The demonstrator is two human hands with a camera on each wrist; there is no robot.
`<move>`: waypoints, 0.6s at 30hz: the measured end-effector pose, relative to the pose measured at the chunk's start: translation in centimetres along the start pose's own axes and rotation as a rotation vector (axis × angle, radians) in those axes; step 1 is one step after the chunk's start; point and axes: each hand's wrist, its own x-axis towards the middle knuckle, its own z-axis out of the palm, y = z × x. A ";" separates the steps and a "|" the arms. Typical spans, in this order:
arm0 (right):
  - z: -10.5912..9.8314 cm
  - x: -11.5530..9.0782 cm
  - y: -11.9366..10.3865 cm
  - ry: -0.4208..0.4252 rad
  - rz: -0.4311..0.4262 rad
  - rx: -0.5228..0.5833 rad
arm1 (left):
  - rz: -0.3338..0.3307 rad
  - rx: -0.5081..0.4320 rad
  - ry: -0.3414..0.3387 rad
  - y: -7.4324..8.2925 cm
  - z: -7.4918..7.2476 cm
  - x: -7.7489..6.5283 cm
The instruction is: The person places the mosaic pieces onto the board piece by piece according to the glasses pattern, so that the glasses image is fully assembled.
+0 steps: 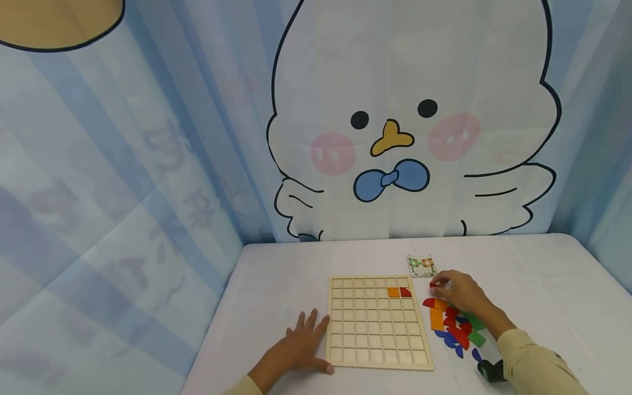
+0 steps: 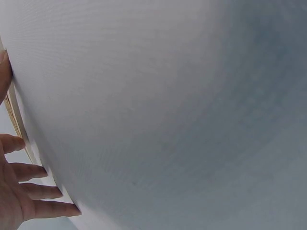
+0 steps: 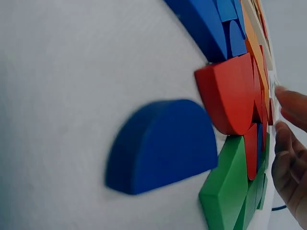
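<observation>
A pale wooden grid board (image 1: 370, 328) lies on the white table, with an orange square piece (image 1: 393, 292) and a red quarter-round piece (image 1: 405, 292) side by side in its upper right cells. My left hand (image 1: 303, 343) rests along the board's left edge, fingers spread and thumb at the near corner; the left wrist view has its straight fingers (image 2: 41, 191) by the board's rim. Just right of the board, my right hand (image 1: 459, 291) pinches a small red piece (image 1: 433, 285) between thumb and fingertips, above a pile of coloured pieces. The fingers partly hide that piece.
Loose red, orange, green (image 1: 477, 338) and blue pieces are heaped right of the board, partly under the right forearm. A blue half-round block (image 3: 168, 146) lies nearest the right wrist camera. A printed pattern card (image 1: 422, 266) sits behind the board. A dark object (image 1: 490, 371) is beside the right sleeve.
</observation>
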 end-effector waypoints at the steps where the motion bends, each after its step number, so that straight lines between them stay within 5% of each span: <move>1: 0.0 0.0 0.1 -0.001 0.008 -0.003 | 0.000 -0.001 0.000 0.0 0.0 0.0; 18: -0.3 0.7 -0.2 -0.088 0.048 -0.062 | -0.015 0.014 -0.006 0.0 0.2 0.2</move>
